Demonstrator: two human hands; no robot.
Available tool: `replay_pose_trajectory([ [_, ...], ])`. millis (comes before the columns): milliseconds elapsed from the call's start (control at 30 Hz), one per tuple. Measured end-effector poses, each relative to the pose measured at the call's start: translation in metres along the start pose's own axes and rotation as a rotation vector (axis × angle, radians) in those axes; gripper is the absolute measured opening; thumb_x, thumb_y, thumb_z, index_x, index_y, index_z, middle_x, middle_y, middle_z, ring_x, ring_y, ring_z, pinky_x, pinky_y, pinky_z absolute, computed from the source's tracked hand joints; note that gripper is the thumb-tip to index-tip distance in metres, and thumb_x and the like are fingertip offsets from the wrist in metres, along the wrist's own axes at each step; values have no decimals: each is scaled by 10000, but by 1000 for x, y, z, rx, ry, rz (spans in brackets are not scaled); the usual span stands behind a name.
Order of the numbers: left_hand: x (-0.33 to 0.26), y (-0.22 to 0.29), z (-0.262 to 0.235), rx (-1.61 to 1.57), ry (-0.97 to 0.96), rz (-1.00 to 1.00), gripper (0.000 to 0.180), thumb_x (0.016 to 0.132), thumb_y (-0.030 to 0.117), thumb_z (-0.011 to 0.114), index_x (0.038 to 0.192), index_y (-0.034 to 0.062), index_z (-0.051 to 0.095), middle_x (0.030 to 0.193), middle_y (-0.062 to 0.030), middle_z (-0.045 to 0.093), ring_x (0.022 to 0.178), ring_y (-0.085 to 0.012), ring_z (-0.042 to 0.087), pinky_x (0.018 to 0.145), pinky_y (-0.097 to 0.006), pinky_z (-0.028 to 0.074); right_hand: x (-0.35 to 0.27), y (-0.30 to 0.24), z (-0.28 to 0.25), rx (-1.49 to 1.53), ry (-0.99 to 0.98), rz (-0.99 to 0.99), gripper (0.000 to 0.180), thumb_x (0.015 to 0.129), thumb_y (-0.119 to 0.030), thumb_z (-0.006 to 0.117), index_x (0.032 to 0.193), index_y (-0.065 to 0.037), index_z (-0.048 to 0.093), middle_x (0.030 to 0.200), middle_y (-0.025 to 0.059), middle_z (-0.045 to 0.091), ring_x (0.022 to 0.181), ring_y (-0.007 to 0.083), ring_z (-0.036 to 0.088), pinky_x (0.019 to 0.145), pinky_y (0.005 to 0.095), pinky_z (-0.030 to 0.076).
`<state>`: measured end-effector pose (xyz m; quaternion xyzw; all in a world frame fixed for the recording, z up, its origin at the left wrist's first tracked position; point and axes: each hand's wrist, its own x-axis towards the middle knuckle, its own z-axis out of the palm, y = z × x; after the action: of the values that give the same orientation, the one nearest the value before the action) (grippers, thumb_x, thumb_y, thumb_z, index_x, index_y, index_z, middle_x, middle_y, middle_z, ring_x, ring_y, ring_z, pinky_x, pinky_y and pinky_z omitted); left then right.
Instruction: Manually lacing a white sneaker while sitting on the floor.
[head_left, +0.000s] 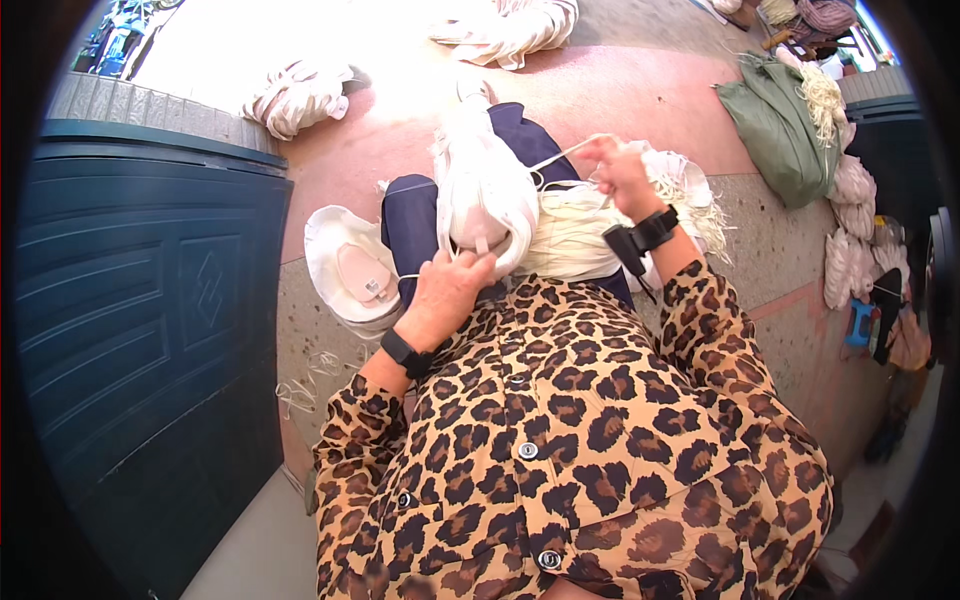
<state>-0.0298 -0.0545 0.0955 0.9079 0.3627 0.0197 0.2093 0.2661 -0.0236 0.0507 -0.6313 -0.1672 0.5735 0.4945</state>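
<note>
Across my lap lies a long white cloth piece [470, 170] that looks like a shoe upper, with an opening at its near end. My left hand [447, 292] pinches that near edge between thumb and fingers. My right hand [622, 178] is raised to the right, fingers closed on a thin cream lace [567, 153] that runs to the cloth piece. Below that hand, a thick bundle of cream laces [570, 240] rests on my right thigh. Left of my knee sits a white cloth shoe [350, 268] with a pale insole inside.
Piles of white cloth pieces [300, 98] lie on the floor ahead. A dark blue door [160, 300] stands at the left. A green sack [780, 130] and white bundles [850, 230] are at the right. Loose lace ends [310, 380] lie on the floor by my left elbow.
</note>
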Motion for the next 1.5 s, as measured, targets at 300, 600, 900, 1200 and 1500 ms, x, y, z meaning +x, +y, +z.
replay_pose_trajectory([
  [300,13,-8,21,202,-143,-70,171,801,197,517,970,182,543,946,-52,566,861,-280,535,619,-425,437,6,-71,-118,484,675,-392,64,795,-151,586,811,-108,540,714,9,473,510,80,395,389,196,304],
  [600,17,-7,27,240,-79,-136,185,805,239,525,985,196,539,919,-60,559,809,-284,547,612,-428,441,-31,-52,-16,-558,-14,-389,168,820,-116,504,901,-39,630,742,41,606,549,68,502,520,232,420],
  [900,31,-1,56,321,-65,-135,225,778,186,505,997,215,552,955,-74,515,845,-283,531,618,-429,418,-36,50,84,-1358,-327,-507,309,777,-271,522,785,38,529,740,246,589,714,372,596,649,433,475],
  [1200,33,-5,69,336,-113,-148,150,798,185,475,895,173,589,970,-94,513,863,-302,513,619,-411,409,-19,49,84,-1332,-353,-440,248,751,-211,545,784,29,599,768,244,590,760,385,583,691,424,471],
  [1500,29,-5,-4,-818,-20,-361,221,876,233,476,921,65,613,805,-45,621,851,-166,567,679,-299,452,-59,-92,92,-331,-217,-356,180,861,-180,522,865,-25,615,622,-36,517,543,33,474,463,157,370],
])
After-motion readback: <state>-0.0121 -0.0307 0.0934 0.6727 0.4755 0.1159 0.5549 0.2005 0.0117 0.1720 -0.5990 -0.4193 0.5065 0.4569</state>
